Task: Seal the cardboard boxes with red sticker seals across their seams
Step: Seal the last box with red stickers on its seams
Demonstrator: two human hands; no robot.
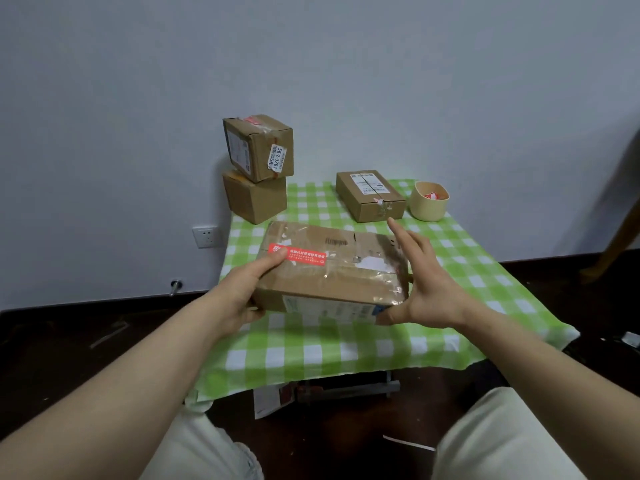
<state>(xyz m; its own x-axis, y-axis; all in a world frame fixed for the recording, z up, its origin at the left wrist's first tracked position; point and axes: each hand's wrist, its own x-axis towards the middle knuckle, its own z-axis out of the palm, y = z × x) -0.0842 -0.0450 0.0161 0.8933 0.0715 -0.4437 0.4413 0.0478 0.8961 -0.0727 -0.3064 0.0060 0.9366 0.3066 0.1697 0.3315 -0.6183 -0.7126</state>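
1. On checked cloth [346, 348], near edge: gripping large box [332, 285] by left end with left hand [242, 296], pressing red seal [304, 258] onto its top with thumb.
2. Holding right hand [426, 285] slack, fingers straight, beside right end.
3. Likely step: smoothing seal down. Next, probably: fetching fresh seal from cup [427, 206] for flat box [367, 199] behind.

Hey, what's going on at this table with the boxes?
A person is sealing parcels at a table with a green checked cloth. The left hand grips the left end of the cardboard box, thumb pressing a red sticker seal on its top. The right hand is open, fingers spread, at the box's right end. Behind stand two stacked boxes, a flat box and a beige cup holding red stickers.
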